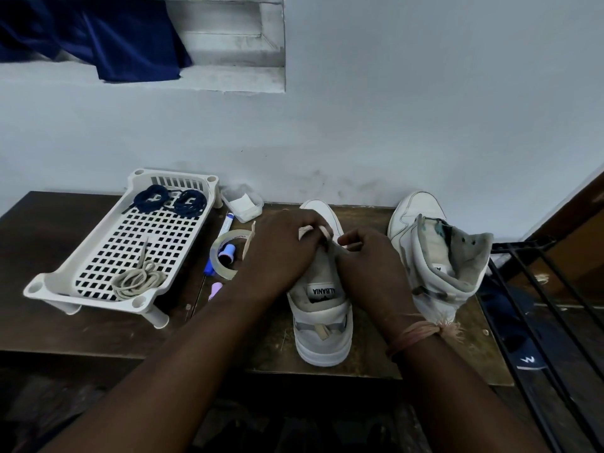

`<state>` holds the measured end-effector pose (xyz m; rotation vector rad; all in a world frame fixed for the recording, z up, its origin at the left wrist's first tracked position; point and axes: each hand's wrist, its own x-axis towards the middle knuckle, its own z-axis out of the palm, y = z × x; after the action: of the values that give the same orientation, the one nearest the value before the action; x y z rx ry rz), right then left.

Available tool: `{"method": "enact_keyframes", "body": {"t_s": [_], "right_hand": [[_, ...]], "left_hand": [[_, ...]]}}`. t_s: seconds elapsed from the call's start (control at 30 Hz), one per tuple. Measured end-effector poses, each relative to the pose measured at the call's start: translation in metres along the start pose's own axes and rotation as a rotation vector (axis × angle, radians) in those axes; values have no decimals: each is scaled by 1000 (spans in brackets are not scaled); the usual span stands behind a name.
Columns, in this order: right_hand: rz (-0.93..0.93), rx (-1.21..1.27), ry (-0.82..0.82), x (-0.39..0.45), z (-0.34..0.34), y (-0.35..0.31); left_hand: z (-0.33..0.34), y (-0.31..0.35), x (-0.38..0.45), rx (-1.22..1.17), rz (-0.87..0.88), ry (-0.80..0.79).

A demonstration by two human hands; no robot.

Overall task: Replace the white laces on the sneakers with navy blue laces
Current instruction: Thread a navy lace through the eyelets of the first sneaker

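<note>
Pinching white lace (327, 236), both hands' (281, 246) (369, 259) grip narrow; sneaker (322, 308) toe pointing away

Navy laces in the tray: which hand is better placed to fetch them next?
Left, probably. The left hand is on the tray side, nearer the navy laces. The right hand lies beyond the sneaker, pinching the white lace.

A plain home corner: scuffed whitewashed plaster wall (392, 109), worn dark wooden counter (81, 322), recessed window ledge (228, 78) draped with navy blue cloth (108, 44).
</note>
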<state>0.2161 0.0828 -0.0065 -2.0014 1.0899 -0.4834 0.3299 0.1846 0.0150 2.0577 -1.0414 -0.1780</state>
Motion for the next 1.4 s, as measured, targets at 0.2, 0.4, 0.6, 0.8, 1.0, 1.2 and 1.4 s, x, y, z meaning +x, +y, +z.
{"method": "enact_keyframes", "body": {"t_s": [0.2, 0.4, 0.6, 0.8, 1.0, 1.2, 1.4], "right_hand": [[12, 7, -21, -1, -1, -2], [-4, 15, -13, -2, 1, -4], [-68, 40, -2, -1, 1, -7], [-105, -4, 51, -3, 1, -7], [-153, -50, 75, -9, -6, -13], [-117, 7, 29, -8, -1, -11], [-116, 23, 41, -8, -1, -12]], "left_hand": [[-19, -5, 9, -749, -516, 75], [-15, -3, 0, -256, -234, -36], [-6, -6, 0, 263, 10, -16], [-5, -1, 1, 467, 47, 32], [-29, 18, 10, -913, -389, 60], [-44, 2, 14, -747, -341, 185], [-10, -9, 3, 321, -15, -154]]}}
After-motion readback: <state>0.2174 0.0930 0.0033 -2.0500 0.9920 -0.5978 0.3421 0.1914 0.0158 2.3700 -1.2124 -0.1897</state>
